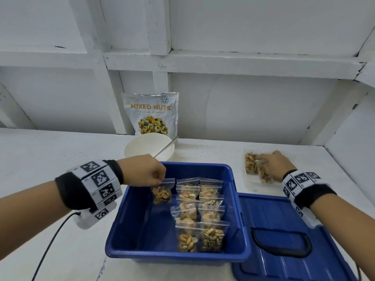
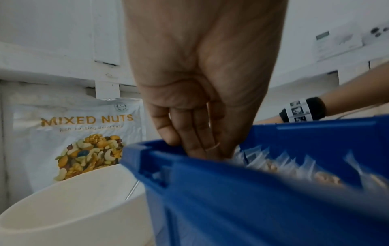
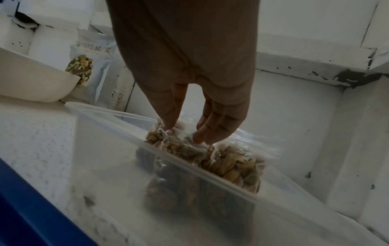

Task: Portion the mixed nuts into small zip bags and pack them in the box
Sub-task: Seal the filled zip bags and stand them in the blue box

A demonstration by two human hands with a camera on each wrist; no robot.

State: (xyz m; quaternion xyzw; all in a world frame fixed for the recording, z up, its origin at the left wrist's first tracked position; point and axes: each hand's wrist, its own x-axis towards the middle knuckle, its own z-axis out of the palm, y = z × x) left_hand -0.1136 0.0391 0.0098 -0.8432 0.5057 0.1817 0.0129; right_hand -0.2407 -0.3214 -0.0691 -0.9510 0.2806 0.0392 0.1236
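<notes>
The left hand pinches the top seal edge of a filled zip bag, which hangs straight down below the fingertips, long axis upright, over the bare left part of the blue box — the packed bags stand just to the right of it in two overlapping rows. The coming move likely turns on that gap: the bag hangs beside the rows and has to go down without snagging their tops. In the left wrist view the fingers reach down behind the box's near rim, pressed together; the bag itself is hidden there.

The right hand is well off to the right of the box, fingertips down on the small bags lying in a clear tray. Thumb and fingers are a little apart and touch the bags' tops; whether they have closed on one I cannot tell.

Beyond the left hand stand a white bowl with a metal utensil handle leaning out of it — its contents are not visible — and the mixed nuts pouch against the wall. The box lid lies flat below the right wrist.
</notes>
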